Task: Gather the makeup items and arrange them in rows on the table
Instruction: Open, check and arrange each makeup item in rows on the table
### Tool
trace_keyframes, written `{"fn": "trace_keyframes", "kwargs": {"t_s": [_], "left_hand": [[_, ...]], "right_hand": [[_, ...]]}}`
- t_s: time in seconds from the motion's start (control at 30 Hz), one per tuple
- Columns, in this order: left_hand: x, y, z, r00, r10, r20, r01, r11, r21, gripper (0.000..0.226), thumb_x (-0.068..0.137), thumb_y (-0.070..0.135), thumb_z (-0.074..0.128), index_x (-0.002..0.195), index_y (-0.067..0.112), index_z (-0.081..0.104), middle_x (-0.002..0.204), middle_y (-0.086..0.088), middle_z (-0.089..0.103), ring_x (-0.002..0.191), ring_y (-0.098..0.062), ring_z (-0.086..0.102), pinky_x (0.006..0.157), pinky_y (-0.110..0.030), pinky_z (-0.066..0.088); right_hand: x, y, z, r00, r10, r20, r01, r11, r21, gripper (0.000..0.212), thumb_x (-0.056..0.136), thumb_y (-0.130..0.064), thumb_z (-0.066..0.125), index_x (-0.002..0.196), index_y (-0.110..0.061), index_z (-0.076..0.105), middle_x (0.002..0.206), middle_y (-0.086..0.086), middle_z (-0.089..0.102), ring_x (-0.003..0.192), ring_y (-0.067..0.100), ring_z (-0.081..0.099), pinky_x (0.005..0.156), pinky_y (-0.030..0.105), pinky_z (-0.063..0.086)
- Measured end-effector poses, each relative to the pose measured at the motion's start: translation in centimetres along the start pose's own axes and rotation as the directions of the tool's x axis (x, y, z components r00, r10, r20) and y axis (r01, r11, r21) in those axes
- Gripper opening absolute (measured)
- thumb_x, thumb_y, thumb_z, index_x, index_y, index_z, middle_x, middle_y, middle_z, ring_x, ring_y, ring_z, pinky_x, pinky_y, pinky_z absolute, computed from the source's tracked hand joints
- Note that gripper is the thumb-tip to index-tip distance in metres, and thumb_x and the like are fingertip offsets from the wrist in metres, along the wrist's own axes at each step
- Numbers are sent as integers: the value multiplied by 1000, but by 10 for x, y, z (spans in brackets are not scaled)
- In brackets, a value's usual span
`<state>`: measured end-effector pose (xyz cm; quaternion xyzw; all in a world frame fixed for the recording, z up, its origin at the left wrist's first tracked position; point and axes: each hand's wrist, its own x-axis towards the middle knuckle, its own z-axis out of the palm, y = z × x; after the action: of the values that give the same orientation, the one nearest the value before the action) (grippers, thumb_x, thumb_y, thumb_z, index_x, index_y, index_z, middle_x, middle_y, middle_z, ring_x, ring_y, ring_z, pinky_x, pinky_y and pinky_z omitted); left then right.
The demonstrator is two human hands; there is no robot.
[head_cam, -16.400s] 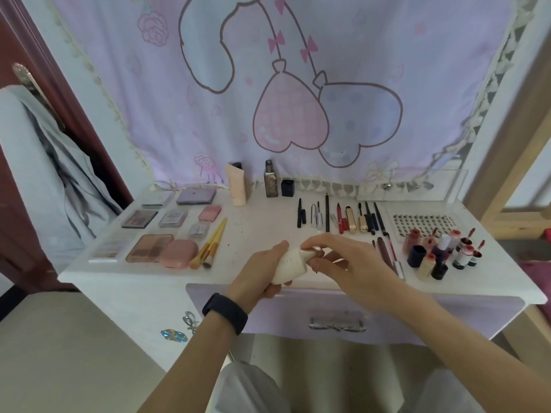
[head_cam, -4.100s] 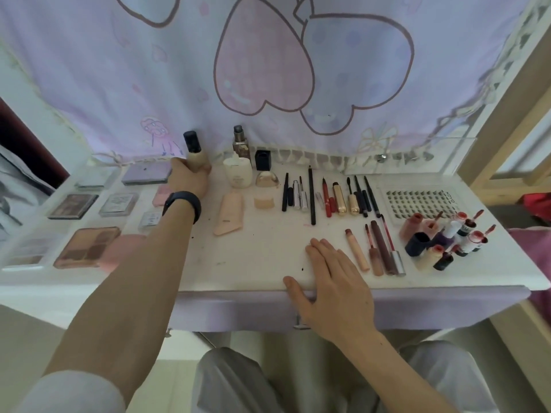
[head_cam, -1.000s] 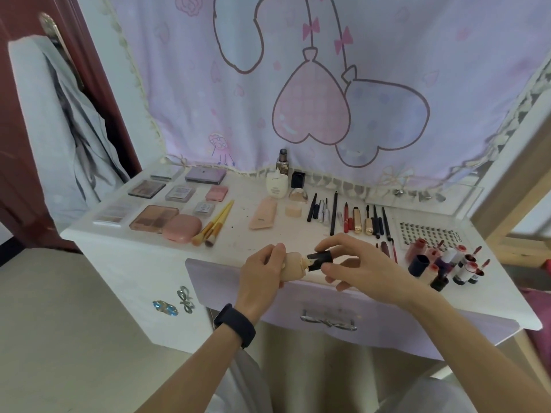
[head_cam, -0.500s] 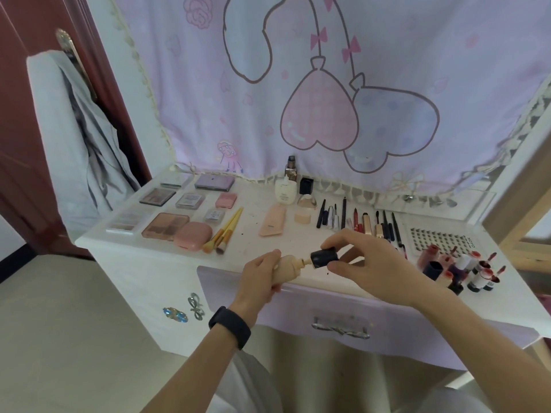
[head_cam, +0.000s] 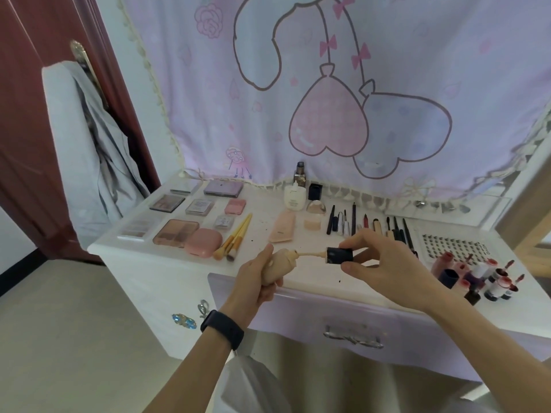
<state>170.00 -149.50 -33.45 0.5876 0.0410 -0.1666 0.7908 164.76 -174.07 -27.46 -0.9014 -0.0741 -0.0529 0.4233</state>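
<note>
**Seat the cap before you set the bottle down**

Your left hand (head_cam: 256, 281) grips the beige foundation bottle (head_cam: 277, 265) round its body, just above the front edge of the table (head_cam: 259, 234). The bottle lies nearly on its side, neck pointing right. Your right hand (head_cam: 387, 266) pinches the black cap (head_cam: 340, 255) between thumb and fingers, and the thin wand (head_cam: 310, 253) bridges the gap from cap to neck.

The bottle looks open, so it could drip on the white top. Tip the neck upward first. Then guide the wand straight in along the bottle's axis and turn the cap until it sits snug. Steady the bottle with your left hand and let only the right one turn. Once it is closed, a fair place for it would be the back row, beside the white bottle (head_cam: 294, 198).

Most of the tabletop already reads as rows. Palettes (head_cam: 176, 232) lie at the left, with brushes (head_cam: 235, 241) and a beige tube (head_cam: 282, 226) beside them. Pencils (head_cam: 353, 219) line up in the middle. A lash tray (head_cam: 453, 248) and a cluster of lip glosses (head_cam: 489, 278) sit at the right. A lavender drawer (head_cam: 357, 323) fronts the table. Behind it hangs a purple curtain (head_cam: 328, 84) printed with hearts, and at the left a grey garment (head_cam: 80, 144) hangs on a dark red door (head_cam: 29, 114).
</note>
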Motion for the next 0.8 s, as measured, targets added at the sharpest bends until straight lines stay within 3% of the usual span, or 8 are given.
{"fn": "trace_keyframes", "kwargs": {"t_s": [0.17,0.3,0.37,0.43,0.63,0.73,0.8], "left_hand": [[1,4,-5,996,32,78,-28,998,-58,38,93,47,57,73,21,76,63,-10,56,42,-13,31,43,-22,23],[3,5,-9,993,47,110,-30,987,-156,42,84,43,63,107,9,71,74,-14,61,50,-14,40,47,-22,31],[5,5,-13,985,68,156,-42,985,-166,36,83,36,69,107,10,74,84,-16,65,58,-15,46,53,-23,39],[7,3,-16,975,107,194,-88,990,-106,30,81,34,71,102,15,78,94,-14,68,66,-16,52,60,-25,44],[18,8,-19,963,212,166,-231,967,107,46,72,44,81,113,26,73,113,-5,71,94,-23,70,76,-26,54],[28,12,-19,955,278,104,-296,912,284,46,73,40,84,116,31,69,113,10,69,102,-12,69,88,-30,53],[35,14,-19,950,306,62,-304,860,411,44,74,38,86,113,35,67,107,20,68,98,-1,66,84,-22,50]], "right_hand": [[0,10,7,995,66,-71,-56,990,128,26,86,-20,80,97,-37,64,101,-32,69,86,-5,70,73,16,46],[-1,18,18,985,153,-75,-124,947,296,27,83,-17,83,100,-31,67,102,-20,74,87,7,74,83,31,52],[0,21,24,980,184,-75,-145,921,362,27,83,-16,83,101,-27,67,104,-14,75,88,14,76,89,39,54],[1,23,30,977,202,-72,-154,896,417,27,83,-13,82,104,-21,66,104,-11,76,89,19,76,91,45,55],[7,31,41,965,250,-82,-164,816,554,29,84,-5,80,109,-13,66,108,-5,76,94,25,76,91,50,58],[12,34,44,971,234,-56,-153,780,607,32,85,-10,80,109,-31,73,115,-7,74,100,24,75,88,35,61],[16,34,46,973,229,-41,-155,768,621,34,88,-10,76,107,-38,76,117,-9,74,102,21,75,88,27,59]]}}
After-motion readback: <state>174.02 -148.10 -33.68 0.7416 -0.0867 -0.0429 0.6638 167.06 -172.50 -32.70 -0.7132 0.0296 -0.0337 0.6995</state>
